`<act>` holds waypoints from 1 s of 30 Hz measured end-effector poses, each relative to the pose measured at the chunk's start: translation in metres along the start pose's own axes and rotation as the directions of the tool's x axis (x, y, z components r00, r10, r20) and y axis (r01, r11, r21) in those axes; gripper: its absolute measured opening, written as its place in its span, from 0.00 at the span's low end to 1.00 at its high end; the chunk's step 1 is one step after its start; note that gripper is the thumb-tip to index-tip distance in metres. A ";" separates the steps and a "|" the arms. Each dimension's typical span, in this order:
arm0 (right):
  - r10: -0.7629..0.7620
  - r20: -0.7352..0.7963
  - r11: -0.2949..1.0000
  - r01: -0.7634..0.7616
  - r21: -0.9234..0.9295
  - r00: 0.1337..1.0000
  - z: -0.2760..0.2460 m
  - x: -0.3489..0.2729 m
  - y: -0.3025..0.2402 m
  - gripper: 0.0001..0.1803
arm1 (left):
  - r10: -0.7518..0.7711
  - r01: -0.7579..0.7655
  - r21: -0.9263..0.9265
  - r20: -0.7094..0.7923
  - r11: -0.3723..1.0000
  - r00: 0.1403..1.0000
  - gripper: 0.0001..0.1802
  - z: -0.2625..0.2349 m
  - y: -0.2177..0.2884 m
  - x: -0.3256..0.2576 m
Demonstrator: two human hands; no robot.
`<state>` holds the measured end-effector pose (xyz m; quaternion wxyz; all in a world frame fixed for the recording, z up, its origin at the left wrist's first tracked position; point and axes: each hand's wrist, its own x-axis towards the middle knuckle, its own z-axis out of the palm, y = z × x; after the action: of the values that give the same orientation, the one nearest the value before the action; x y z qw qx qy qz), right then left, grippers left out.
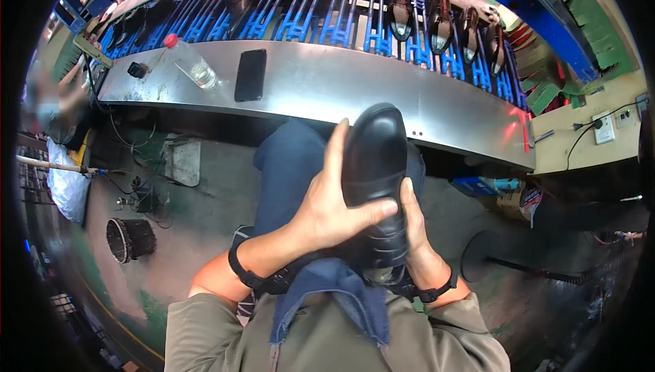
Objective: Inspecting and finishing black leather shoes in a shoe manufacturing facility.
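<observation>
A shiny black leather shoe (376, 160) is held over my lap, its rounded toe pointing away toward the metal ledge. My left hand (326, 207) grips it from the left, with the thumb lying across the top and the index finger stretched along the side. On the opposite side, my right hand (415, 225) is closed against the shoe, its thumb along the edge and the other fingers mostly hidden. The heel end sits close to my body, between my wrists.
Beyond a steel ledge (307, 78) runs a conveyor of blue racks (300, 10), with several shoes (401, 13) at the right. On the ledge are a black phone (250, 75), a plastic bottle (194, 65) and a small black object (138, 69). A black bucket (129, 239) stands on the floor.
</observation>
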<state>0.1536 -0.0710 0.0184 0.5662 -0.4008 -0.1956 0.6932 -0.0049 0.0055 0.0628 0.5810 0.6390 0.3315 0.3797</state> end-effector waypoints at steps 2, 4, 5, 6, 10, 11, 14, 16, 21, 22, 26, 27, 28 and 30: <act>-0.360 0.022 0.717 0.292 -0.633 0.933 0.025 0.000 -0.004 0.31 | -0.002 -0.010 -0.121 -0.099 0.993 0.995 0.51 -0.012 -0.012 0.010; -0.435 0.112 0.573 0.371 -0.731 0.893 0.040 0.001 -0.010 0.24 | -0.140 0.102 -0.444 -0.054 0.890 0.989 0.36 -0.029 -0.007 0.015; -0.288 0.157 0.524 0.293 -0.800 0.945 0.038 -0.002 -0.019 0.21 | -0.182 0.163 -0.532 0.018 0.831 0.983 0.33 -0.042 -0.014 0.014; -0.132 0.183 0.454 0.223 -0.863 0.974 0.034 -0.007 -0.028 0.19 | -0.216 0.228 -0.611 0.094 0.758 0.972 0.31 -0.052 -0.019 0.014; -0.430 0.369 0.239 0.498 -0.834 0.824 0.032 0.016 -0.040 0.14 | -0.264 0.280 -0.627 0.120 0.728 0.957 0.32 -0.064 -0.024 0.005; -0.452 0.391 0.221 0.525 -0.822 0.802 0.030 0.025 -0.041 0.15 | -0.269 0.286 -0.620 0.125 0.731 0.955 0.32 -0.064 -0.027 0.002; -0.398 0.464 0.127 0.549 -0.826 0.791 0.032 0.045 -0.056 0.20 | -0.322 0.333 -0.696 0.153 0.636 0.935 0.33 -0.061 -0.029 -0.002; -0.317 0.505 0.199 0.577 -0.792 0.803 0.035 0.059 -0.065 0.26 | -0.270 0.299 -0.689 0.153 0.660 0.951 0.34 -0.054 -0.024 -0.003; -0.277 0.643 0.025 0.675 -0.738 0.714 0.036 0.054 -0.064 0.38 | -0.341 0.356 -0.652 0.156 0.669 0.927 0.35 -0.047 -0.028 -0.003; -0.273 0.635 0.034 0.667 -0.745 0.723 0.034 0.052 -0.057 0.38 | -0.353 0.367 -0.654 0.161 0.662 0.922 0.35 -0.045 -0.027 -0.004; -0.456 0.555 0.048 0.642 -0.765 0.696 0.026 0.038 -0.030 0.31 | -0.448 0.423 -0.662 0.146 0.619 0.882 0.37 -0.036 -0.040 -0.013; -0.493 0.510 0.047 0.606 -0.794 0.705 0.023 0.034 -0.023 0.28 | -0.489 0.446 -0.727 0.173 0.522 0.855 0.40 -0.037 -0.046 -0.014; -0.533 0.465 0.044 0.572 -0.819 0.707 0.021 0.029 -0.019 0.25 | -0.523 0.460 -0.780 0.204 0.424 0.828 0.42 -0.037 -0.050 -0.012; -0.553 0.423 0.124 0.572 -0.811 0.718 0.011 0.007 -0.002 0.26 | -0.433 0.371 -0.890 0.234 0.266 0.870 0.44 -0.038 -0.063 -0.014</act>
<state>0.1463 -0.0621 0.0246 0.4642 -0.5296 -0.6800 0.2040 -0.0440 0.0182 0.0004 0.9006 0.0936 0.2322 0.3552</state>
